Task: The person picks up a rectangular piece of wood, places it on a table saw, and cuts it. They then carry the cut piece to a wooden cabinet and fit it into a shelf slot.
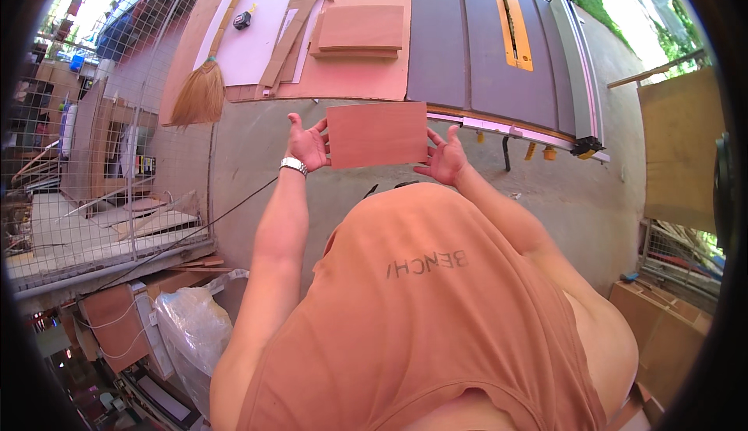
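A flat rectangular wooden board, reddish brown, is held level between my two hands in front of my body. My left hand, with a metal watch at its wrist, grips the board's left edge, thumb raised. On the opposite short edge, the fingers of my right hand press against the wood, thumb also up. Just beyond lies a stack of similar boards on the worktable. The table saw stands to its right, its blade slot in a yellow insert.
Left of the stack lie wood strips, a white sheet, a tape measure and a straw broom. A wire mesh fence rises at left. The saw's rail juts toward me. A plastic-wrapped item sits at lower left.
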{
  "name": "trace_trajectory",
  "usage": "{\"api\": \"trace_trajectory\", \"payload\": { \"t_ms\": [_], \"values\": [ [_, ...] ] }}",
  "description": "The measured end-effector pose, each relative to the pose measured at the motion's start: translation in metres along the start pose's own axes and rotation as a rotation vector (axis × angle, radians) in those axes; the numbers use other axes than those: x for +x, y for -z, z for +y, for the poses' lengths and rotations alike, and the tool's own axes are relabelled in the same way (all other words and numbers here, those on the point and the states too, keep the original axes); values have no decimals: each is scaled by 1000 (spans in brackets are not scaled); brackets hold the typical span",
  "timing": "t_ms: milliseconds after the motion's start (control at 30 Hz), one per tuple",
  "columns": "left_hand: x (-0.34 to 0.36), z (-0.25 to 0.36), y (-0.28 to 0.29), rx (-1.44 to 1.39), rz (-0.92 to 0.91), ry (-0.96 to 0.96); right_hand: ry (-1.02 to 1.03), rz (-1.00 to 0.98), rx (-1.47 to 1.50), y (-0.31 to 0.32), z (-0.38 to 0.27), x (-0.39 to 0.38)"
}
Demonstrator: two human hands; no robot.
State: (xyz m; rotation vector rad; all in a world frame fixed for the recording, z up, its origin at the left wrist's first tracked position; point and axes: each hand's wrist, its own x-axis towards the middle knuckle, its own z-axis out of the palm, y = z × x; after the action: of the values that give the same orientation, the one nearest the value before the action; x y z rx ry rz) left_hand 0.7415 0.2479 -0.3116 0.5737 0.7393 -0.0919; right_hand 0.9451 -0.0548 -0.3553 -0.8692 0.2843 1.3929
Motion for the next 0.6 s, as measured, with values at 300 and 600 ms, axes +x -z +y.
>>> {"api": "trace_trajectory", "payload": {
  "t_ms": [300,600],
  "values": [
    [-5,-8,-2,-21,-16,9,-16,-18,-23,11,2,1],
    [-3,-16,22,-68,11,-3,-25,-52,-27,5,5,-3]
  ]
}}
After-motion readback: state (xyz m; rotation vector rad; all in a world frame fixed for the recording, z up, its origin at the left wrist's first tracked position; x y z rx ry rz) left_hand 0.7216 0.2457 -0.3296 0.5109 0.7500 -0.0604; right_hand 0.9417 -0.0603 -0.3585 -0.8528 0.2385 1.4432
